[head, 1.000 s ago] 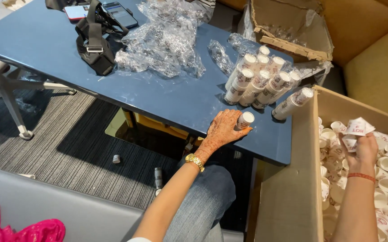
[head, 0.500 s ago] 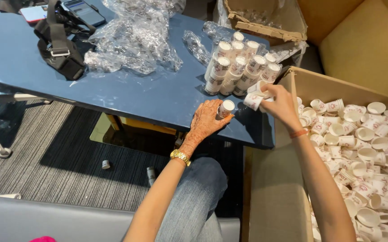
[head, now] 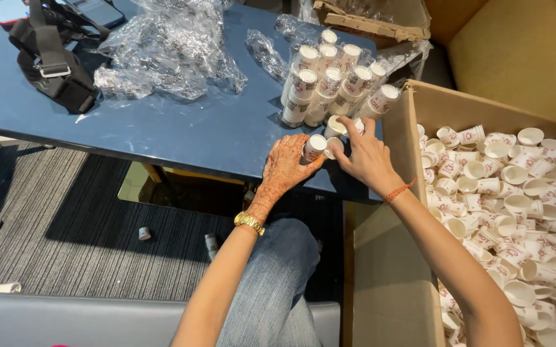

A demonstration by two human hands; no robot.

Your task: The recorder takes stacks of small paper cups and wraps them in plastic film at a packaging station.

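My left hand (head: 284,168) rests on the blue table (head: 181,132) near its front edge and grips a short stack of small white paper cups (head: 314,147) lying on its side. My right hand (head: 361,154) is right beside it, fingers closed on more small cups (head: 337,126) and pressed against the open end of that stack. Just behind both hands lie several longer stacks of the same cups (head: 329,80), side by side on the table.
A large open cardboard box (head: 413,283) full of loose paper cups (head: 516,193) stands at my right. Crumpled clear plastic wrappers (head: 169,51) and a black strap bag (head: 53,58) lie on the table's left. Another cardboard box (head: 374,19) sits behind.
My right hand came out of the cup box with cups and moved left to the table, meeting my left hand. The left hand kept hold of its stack.
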